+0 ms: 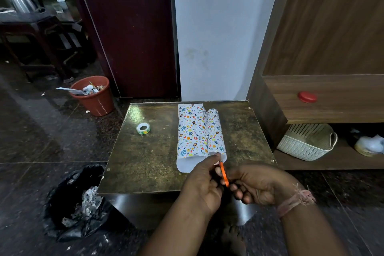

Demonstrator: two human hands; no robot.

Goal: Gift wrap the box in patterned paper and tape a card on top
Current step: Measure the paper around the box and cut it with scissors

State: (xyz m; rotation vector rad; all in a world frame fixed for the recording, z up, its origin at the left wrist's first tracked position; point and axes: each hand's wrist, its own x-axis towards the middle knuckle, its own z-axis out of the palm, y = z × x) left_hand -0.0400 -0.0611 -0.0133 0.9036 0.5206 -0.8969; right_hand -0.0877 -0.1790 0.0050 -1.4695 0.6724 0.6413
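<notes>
Nearest, the right hand point(259, 185) holds orange-handled scissors point(224, 173); the left hand point(202, 181) pinches the near edge of light, floppy patterned wrapping paper point(194, 135) on the counter point(149, 162).

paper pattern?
White paper printed with multicoloured dotted eggs, hearts and small leaves; plain white underside at the near end. Head view.

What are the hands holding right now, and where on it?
Both hands, left hand and right hand, grip the orange-handled scissors at the handle end; the blades are hidden near the patterned paper.
</notes>
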